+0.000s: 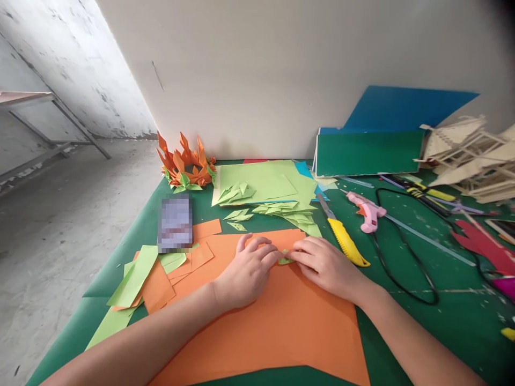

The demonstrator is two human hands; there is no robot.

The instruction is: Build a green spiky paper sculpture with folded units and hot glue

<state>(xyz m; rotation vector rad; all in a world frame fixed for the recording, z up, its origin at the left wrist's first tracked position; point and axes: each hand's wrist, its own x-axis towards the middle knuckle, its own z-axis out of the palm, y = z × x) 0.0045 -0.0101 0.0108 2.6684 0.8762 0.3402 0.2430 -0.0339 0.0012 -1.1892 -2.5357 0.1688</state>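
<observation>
A small folded piece of green paper [285,258] lies on a large orange sheet [289,327], mostly covered by fingertips. From the left, my left hand [250,271] has its thumb and index finger closed at the piece's edge, the other fingers lifted and bent. My right hand [324,264] pinches the opposite edge with its fingers together. Just beyond both hands are several folded green paper leaves [295,209], some resting on green sheets [257,174]. To the right of my right hand lies a yellow-handled saw-like cutter [345,241].
An orange and green folded-paper crown [187,166] stands at the back left. Loose paper pieces [134,276] lie near my left forearm. On the right are a pink glue gun [367,210] with a looping black cord [402,246], glue sticks, and a wooden model [475,155].
</observation>
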